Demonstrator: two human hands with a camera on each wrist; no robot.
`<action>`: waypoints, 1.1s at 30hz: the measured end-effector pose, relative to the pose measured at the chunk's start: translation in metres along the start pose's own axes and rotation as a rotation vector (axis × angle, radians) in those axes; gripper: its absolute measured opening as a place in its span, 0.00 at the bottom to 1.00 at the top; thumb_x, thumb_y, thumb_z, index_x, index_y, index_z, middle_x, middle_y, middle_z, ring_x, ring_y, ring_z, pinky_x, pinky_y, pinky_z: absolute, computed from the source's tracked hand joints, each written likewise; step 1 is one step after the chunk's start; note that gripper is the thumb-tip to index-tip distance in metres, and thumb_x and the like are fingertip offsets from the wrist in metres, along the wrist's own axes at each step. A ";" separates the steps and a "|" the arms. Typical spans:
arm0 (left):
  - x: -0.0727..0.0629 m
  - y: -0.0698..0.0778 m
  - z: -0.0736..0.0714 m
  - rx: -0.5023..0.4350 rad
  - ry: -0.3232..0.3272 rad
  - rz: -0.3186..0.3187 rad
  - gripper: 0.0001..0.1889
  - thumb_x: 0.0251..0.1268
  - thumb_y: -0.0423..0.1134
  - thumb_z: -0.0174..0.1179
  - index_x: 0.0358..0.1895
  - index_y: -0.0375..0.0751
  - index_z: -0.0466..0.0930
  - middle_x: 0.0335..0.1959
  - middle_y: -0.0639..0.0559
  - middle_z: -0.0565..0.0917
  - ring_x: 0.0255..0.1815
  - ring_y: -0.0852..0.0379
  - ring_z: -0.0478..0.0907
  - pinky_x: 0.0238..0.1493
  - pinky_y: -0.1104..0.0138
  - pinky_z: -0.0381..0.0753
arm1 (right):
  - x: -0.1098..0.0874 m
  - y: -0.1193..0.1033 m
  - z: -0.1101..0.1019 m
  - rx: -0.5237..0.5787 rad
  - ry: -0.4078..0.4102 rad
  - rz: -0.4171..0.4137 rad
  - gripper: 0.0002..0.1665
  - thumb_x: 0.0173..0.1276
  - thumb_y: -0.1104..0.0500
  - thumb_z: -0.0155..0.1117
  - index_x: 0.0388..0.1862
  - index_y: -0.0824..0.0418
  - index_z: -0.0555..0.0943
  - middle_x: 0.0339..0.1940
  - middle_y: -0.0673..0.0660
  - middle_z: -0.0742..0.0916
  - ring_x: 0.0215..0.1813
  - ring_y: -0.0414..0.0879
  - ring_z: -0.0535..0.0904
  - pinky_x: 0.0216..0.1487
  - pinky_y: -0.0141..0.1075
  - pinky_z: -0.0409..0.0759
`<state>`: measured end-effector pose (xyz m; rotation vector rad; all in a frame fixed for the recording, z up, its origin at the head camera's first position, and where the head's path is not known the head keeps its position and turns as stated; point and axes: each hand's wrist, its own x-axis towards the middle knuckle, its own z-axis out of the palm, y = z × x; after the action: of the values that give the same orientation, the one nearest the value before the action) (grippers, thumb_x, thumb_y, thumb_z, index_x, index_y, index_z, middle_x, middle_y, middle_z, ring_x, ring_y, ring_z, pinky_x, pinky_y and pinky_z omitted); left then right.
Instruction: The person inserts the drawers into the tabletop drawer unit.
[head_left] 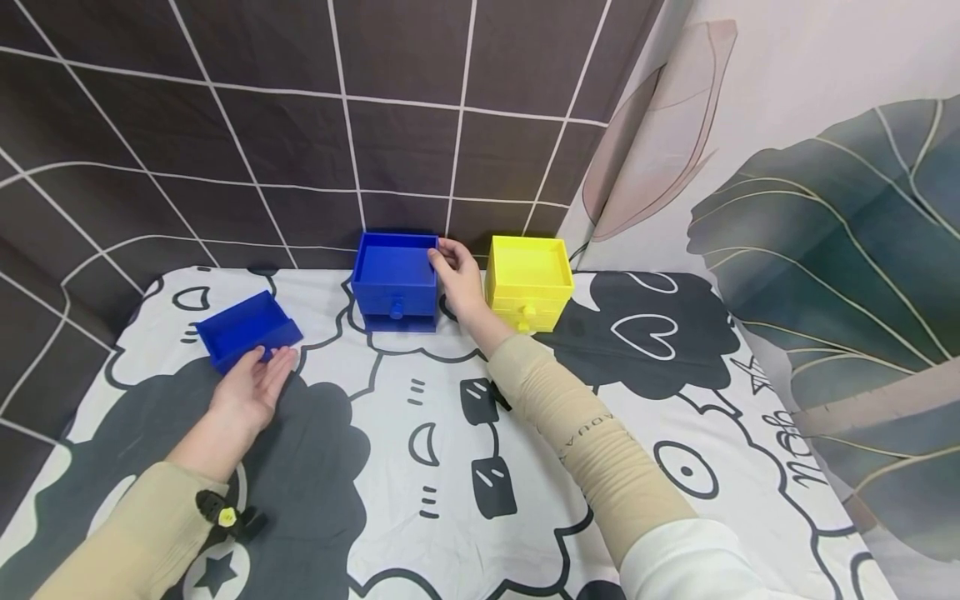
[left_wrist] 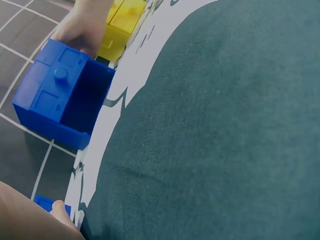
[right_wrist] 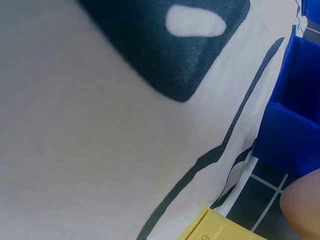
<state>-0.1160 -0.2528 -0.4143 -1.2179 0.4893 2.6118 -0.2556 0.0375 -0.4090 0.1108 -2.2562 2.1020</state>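
Note:
A small blue drawer cabinet stands against the back wall. Its upper drawer with a round knob is in place, while the lower slot gapes empty. My right hand grips the cabinet's right top rim, thumb over the edge and fingers on the outer side. To the left lies a loose blue drawer, angled on the cloth with its hollow upward. My left hand is palm up at the drawer's near edge, thumb and loosely extended fingers touching it. In the left wrist view the hand hides most of that drawer.
Right of the blue cabinet stands a yellow drawer cabinet, close beside my right wrist. A cloth with black-and-white cartoon print covers the table. Behind it rises a dark grid-patterned curtain; a leaf-printed curtain hangs on the right.

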 end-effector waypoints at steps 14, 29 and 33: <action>-0.004 -0.007 -0.005 0.044 -0.019 -0.029 0.09 0.83 0.42 0.57 0.58 0.48 0.74 0.31 0.41 0.91 0.40 0.53 0.93 0.62 0.70 0.87 | 0.000 0.000 0.001 0.005 0.004 0.002 0.24 0.82 0.60 0.60 0.71 0.71 0.76 0.69 0.68 0.83 0.68 0.59 0.79 0.76 0.45 0.79; -0.008 -0.031 -0.002 0.216 -0.082 -0.042 0.08 0.86 0.40 0.51 0.47 0.41 0.77 0.30 0.44 0.91 0.35 0.55 0.93 0.59 0.72 0.88 | 0.000 0.000 0.001 -0.014 0.008 0.001 0.24 0.83 0.59 0.59 0.71 0.70 0.76 0.68 0.67 0.83 0.68 0.58 0.79 0.76 0.45 0.79; -0.010 -0.040 -0.003 0.269 -0.106 -0.032 0.15 0.87 0.40 0.48 0.37 0.38 0.79 0.29 0.45 0.92 0.35 0.56 0.93 0.55 0.72 0.90 | 0.000 0.000 0.001 -0.014 0.009 0.002 0.24 0.83 0.59 0.59 0.70 0.70 0.76 0.68 0.67 0.83 0.67 0.58 0.79 0.76 0.44 0.79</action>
<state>-0.0942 -0.2174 -0.4167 -0.9876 0.7645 2.4690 -0.2555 0.0363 -0.4095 0.0978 -2.2669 2.0829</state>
